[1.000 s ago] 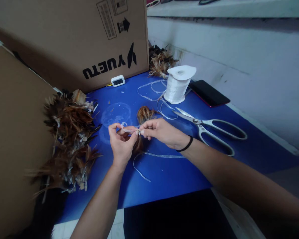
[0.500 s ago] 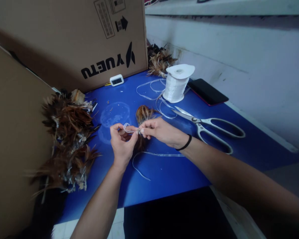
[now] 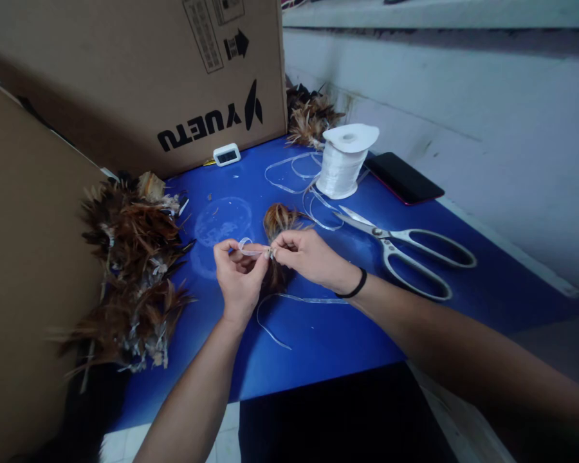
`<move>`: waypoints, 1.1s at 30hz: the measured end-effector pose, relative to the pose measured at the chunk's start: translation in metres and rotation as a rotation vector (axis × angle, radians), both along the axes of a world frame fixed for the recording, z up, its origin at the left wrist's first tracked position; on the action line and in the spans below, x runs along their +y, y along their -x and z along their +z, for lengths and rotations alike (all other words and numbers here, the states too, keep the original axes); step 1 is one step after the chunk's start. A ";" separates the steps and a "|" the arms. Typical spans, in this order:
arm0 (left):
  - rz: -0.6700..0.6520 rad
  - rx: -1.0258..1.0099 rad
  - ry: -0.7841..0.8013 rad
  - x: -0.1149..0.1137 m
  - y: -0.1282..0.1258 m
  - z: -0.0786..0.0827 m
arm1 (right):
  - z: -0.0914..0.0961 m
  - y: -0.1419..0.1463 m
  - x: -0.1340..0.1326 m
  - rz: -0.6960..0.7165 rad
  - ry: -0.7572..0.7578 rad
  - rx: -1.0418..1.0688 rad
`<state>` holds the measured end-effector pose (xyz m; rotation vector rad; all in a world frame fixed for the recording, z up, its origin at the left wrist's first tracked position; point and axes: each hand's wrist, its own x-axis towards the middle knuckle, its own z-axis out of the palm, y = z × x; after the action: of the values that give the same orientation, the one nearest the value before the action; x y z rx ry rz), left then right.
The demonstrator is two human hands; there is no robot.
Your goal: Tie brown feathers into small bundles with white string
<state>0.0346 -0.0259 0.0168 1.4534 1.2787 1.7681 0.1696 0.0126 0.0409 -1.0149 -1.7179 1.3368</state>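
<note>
My left hand [image 3: 238, 273] pinches a thin white ribbon [image 3: 246, 246], which curls in a small loop above the fingers. Fingertip to fingertip with it, my right hand [image 3: 311, 257] is closed at the same spot, on the tied end of a feather bunch. Brown feathers [image 3: 278, 220] of this bunch show behind and below the fingers. The knot itself is mostly covered by my fingertips. A loose length of ribbon [image 3: 313, 300] lies on the table below my right hand. To the right rest large scissors [image 3: 381, 233], blades spread slightly.
A ribbon spool [image 3: 341, 164] stands at the back, beside a dark phone [image 3: 405, 178]. Piled brown feather bunches [image 3: 135, 257] line the left of the blue table [image 3: 318, 360]. More feathers [image 3: 313, 119], a small white digital device [image 3: 226, 155] and a cardboard box [image 3: 139, 83] are behind.
My right wrist has shifted slightly left and down, and the fingers have curled a little more at the knot. My left hand is almost unmoved.
</note>
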 end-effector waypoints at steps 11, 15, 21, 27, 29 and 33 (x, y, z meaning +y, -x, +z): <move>0.023 -0.066 0.036 -0.001 -0.002 0.002 | 0.000 -0.002 -0.007 -0.096 -0.511 -0.278; 0.017 -0.090 0.051 -0.001 -0.003 0.003 | -0.004 -0.002 -0.007 -0.093 -0.675 -0.374; 0.015 -0.133 0.100 -0.001 -0.001 0.002 | -0.005 -0.004 -0.007 -0.114 -0.765 -0.423; -0.037 -0.215 0.130 0.000 0.001 -0.001 | -0.002 -0.006 -0.006 -0.142 -0.746 -0.379; -0.035 -0.231 0.131 0.000 0.001 0.000 | -0.001 -0.005 -0.006 -0.165 -0.741 -0.344; -0.043 -0.268 0.122 0.000 0.000 0.002 | 0.001 -0.004 -0.007 -0.191 -0.622 -0.243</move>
<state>0.0347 -0.0254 0.0186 1.1253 1.1843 1.7549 0.1737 0.0057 0.0423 -0.9593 -1.9751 0.5088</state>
